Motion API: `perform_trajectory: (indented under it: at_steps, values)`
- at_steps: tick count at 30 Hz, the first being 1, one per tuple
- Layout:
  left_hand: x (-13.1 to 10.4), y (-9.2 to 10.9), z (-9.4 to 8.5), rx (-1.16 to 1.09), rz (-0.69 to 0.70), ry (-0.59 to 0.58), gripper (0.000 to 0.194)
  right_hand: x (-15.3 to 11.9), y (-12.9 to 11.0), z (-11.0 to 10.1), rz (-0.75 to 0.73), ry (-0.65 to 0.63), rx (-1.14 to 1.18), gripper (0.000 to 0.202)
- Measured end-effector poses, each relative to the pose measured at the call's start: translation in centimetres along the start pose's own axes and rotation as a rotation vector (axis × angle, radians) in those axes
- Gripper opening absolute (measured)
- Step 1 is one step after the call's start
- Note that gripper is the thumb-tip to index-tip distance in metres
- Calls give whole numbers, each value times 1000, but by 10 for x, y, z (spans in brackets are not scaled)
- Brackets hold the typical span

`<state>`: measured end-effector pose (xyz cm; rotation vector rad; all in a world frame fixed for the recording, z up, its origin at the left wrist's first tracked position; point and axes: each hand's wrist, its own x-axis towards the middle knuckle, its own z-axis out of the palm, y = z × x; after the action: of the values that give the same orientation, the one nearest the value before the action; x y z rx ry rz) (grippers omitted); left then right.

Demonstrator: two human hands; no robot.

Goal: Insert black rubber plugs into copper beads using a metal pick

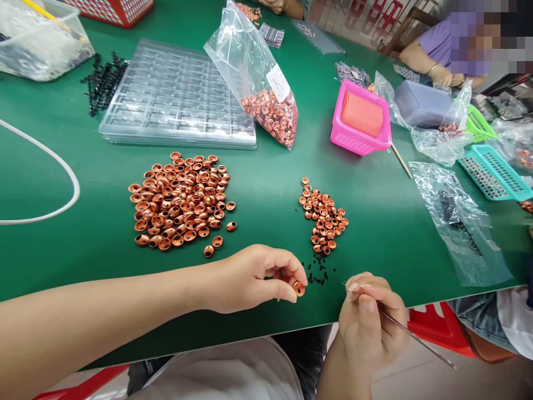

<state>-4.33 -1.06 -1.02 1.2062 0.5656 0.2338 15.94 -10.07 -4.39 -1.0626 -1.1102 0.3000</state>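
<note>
Between the thumb and fingers of my left hand (266,278) is a small copper-coloured cup (298,288) with holes in it. My right hand (372,316) is closed around a thin metal tool (420,340), whose shaft sticks out toward the lower right; its fine tip shows faintly at the fingertips. Tiny black pieces (318,269) lie on the green table between the hands. Just beyond them is a small pile of copper cups (325,219). A larger pile of copper cups (179,200) sits beyond my left forearm.
Behind the piles are stacked clear trays (175,94), a plastic bag of copper parts (275,114) and a pink basket (360,141) with an orange cloth. Black strips (104,80) and a white cable (69,172) lie left. A clear bag (466,228) is right. Other people sit around the table.
</note>
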Motion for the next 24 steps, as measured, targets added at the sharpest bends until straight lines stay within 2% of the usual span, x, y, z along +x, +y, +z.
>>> perform_trajectory:
  at_steps: [12, 14, 17, 20, 24]
  values:
    - [1, -2, 1, 65, 23, 10, 16, -1, 2, 0, 32, 23, 20, 7]
    - [0, 2, 0, 214, 60, 28, 14, -2, 3, -1, 54, 5, 15, 8]
    - [-8, 13, -2, 595, 100, 79, 6, -2, 3, -2, 72, -17, 6, 10]
    - [-19, 24, -10, 916, 65, 123, 11, -3, 3, -2, 69, -23, 7, 11]
    - [-34, 30, -30, 1270, 6, 183, 17, -5, 2, -1, 92, -36, 7, 13]
